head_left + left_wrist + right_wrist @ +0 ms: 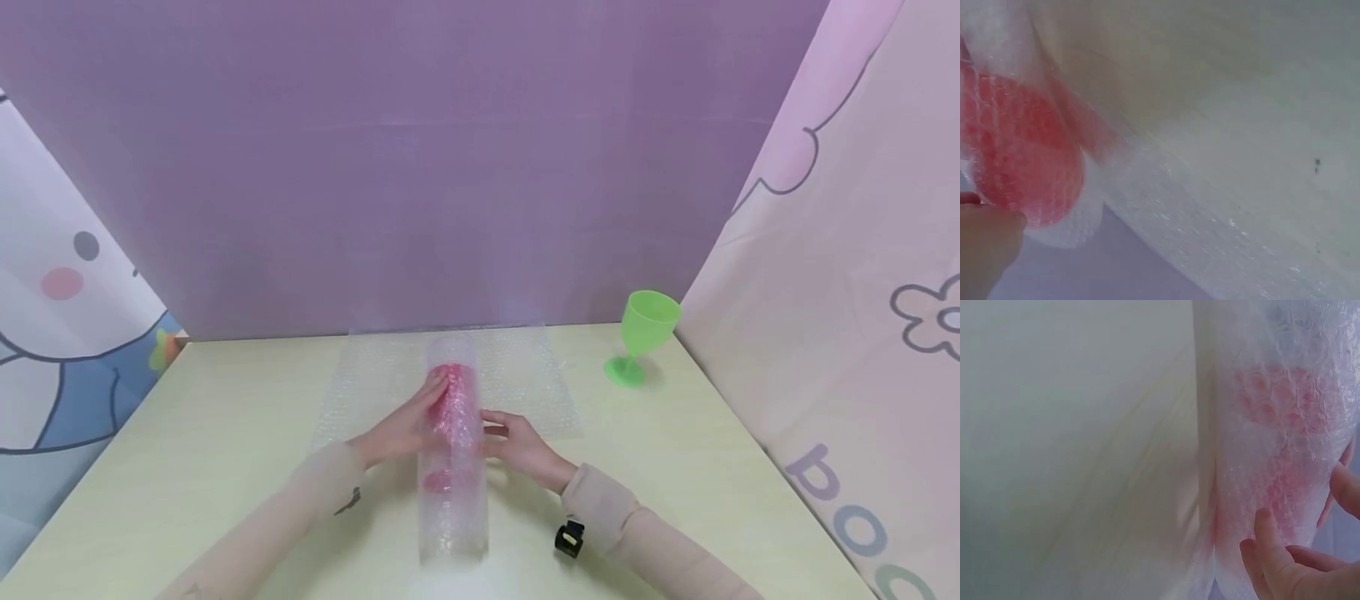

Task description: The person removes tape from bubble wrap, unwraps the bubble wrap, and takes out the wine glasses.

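A pink goblet (453,408), its bowl away from the person and its round foot toward them, is rolled up in clear bubble wrap (453,529). My left hand (405,423) holds the roll from the left, with fingers reaching over the pink bowl. On the right side, my right hand (525,450) grips the wrap around its middle. Close up in the right wrist view, fingertips (1264,519) press on the bubbles near the pink stem. In the left wrist view, the red bowl (1029,156) shows through the plastic, with a thumb by its rim.
A flat bubble wrap sheet (525,367) lies on the pale table (247,400) behind and beneath the roll. At the back right stands a green goblet (649,323). A purple backdrop (450,167) closes the far side, and printed panels flank the table.
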The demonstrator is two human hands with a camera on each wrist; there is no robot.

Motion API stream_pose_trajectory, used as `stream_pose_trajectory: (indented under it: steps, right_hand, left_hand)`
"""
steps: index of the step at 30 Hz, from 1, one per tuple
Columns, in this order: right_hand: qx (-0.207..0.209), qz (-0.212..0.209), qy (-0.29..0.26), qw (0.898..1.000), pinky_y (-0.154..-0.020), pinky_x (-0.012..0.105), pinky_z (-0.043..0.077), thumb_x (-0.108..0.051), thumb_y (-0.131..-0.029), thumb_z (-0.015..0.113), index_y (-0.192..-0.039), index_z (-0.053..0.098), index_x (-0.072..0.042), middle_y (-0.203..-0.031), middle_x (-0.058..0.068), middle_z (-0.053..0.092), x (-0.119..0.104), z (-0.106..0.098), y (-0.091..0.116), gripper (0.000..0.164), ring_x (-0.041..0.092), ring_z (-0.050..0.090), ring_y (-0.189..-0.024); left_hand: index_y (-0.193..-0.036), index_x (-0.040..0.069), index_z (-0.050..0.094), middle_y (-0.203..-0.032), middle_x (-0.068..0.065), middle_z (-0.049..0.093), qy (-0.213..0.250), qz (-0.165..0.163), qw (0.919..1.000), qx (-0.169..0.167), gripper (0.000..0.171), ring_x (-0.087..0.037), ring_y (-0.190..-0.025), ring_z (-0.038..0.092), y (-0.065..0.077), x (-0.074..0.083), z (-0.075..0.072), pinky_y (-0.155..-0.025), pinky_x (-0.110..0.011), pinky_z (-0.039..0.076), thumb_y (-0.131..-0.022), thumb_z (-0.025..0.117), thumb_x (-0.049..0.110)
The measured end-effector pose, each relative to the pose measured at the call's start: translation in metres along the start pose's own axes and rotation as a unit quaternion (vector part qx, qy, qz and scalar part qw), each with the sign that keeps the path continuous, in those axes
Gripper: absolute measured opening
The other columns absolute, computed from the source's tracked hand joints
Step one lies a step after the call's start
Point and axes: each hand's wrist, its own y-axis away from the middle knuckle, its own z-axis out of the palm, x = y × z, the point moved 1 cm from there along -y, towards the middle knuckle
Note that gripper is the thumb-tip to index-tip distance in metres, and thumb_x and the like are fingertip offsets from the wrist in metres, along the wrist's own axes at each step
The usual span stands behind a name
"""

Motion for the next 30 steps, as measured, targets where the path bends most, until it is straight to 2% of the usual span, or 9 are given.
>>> stream_pose_trajectory:
  steps: [3,9,12,15,20,23,27,30]
  right_hand:
    - [-0.003,-0.002,-0.001,1.000,-0.095,0.039,0.048,-0.014,-0.083,0.066,-0.136,0.037,0.003,-0.141,0.020,0.039,0.000,-0.001,0.000,0.063,0.038,0.044,-0.123]
    - [-0.011,0.006,0.005,1.000,-0.095,0.041,0.048,-0.015,-0.082,0.067,-0.136,0.038,0.002,-0.140,0.021,0.040,0.000,-0.002,0.000,0.063,0.038,0.045,-0.123]
    - [0.016,0.017,0.040,0.999,-0.095,0.043,0.048,-0.019,-0.080,0.069,-0.135,0.040,0.001,-0.138,0.020,0.043,-0.002,-0.004,-0.002,0.065,0.038,0.045,-0.123]
    - [0.063,-0.001,0.077,0.995,-0.092,0.042,0.050,-0.019,-0.078,0.070,-0.131,0.045,0.001,-0.133,0.019,0.047,-0.006,-0.004,-0.007,0.062,0.038,0.048,-0.119]
    - [0.115,-0.090,0.113,0.983,-0.084,0.033,0.054,-0.015,-0.078,0.071,-0.117,0.056,0.002,-0.114,0.016,0.057,-0.015,0.002,-0.017,0.045,0.031,0.058,-0.103]
    - [0.136,-0.131,0.157,0.969,-0.080,0.028,0.054,-0.019,-0.078,0.072,-0.109,0.062,0.000,-0.103,0.011,0.060,-0.017,0.008,-0.024,0.038,0.023,0.060,-0.093]
    - [0.157,-0.145,0.211,0.954,-0.072,0.022,0.049,-0.027,-0.075,0.074,-0.102,0.067,-0.006,-0.092,0.003,0.058,-0.016,0.015,-0.034,0.035,0.013,0.054,-0.083]
    - [0.160,-0.142,0.237,0.948,-0.068,0.020,0.044,-0.029,-0.073,0.076,-0.099,0.067,-0.006,-0.088,0.001,0.056,-0.016,0.017,-0.038,0.035,0.011,0.048,-0.079]
  left_hand:
    - [-0.148,0.016,0.000,-0.155,0.001,-0.009,-0.016,-0.014,0.9996,-0.017,0.102,-0.021,-0.142,-0.008,-0.003,-0.001,0.001,-0.114,-0.047,0.010,-0.078,0.068,0.044]
    - [-0.148,0.018,-0.003,-0.155,0.001,-0.013,-0.012,-0.025,0.9994,-0.018,0.108,-0.022,-0.142,-0.010,-0.002,-0.001,0.005,-0.114,-0.050,0.010,-0.074,0.069,0.050]
    - [-0.148,0.018,-0.002,-0.155,0.000,-0.013,-0.006,-0.026,0.9995,-0.018,0.107,-0.022,-0.141,-0.010,-0.002,0.000,0.006,-0.113,-0.050,0.010,-0.074,0.068,0.051]
    - [-0.148,0.018,-0.001,-0.155,0.000,-0.012,-0.006,-0.024,0.9995,-0.018,0.106,-0.021,-0.142,-0.010,-0.002,0.001,0.007,-0.113,-0.050,0.010,-0.075,0.068,0.051]
    - [-0.148,0.016,-0.001,-0.155,-0.002,-0.011,-0.017,-0.014,0.9996,-0.014,0.104,-0.022,-0.142,-0.009,-0.004,0.001,0.007,-0.113,-0.051,0.011,-0.077,0.067,0.048]
    - [-0.148,0.014,0.000,-0.155,-0.004,-0.011,-0.016,-0.008,0.9998,-0.012,0.102,-0.024,-0.142,-0.008,-0.004,0.004,0.008,-0.113,-0.052,0.011,-0.078,0.068,0.044]
    - [-0.148,0.013,0.002,-0.155,-0.004,-0.009,-0.015,-0.006,0.9998,-0.007,0.100,-0.024,-0.142,-0.007,-0.005,0.005,0.009,-0.113,-0.053,0.011,-0.079,0.069,0.039]
    - [-0.148,0.011,0.004,-0.155,-0.007,-0.007,-0.021,0.003,0.9998,-0.003,0.099,-0.026,-0.142,-0.005,-0.006,0.005,0.011,-0.112,-0.053,0.013,-0.079,0.070,0.036]
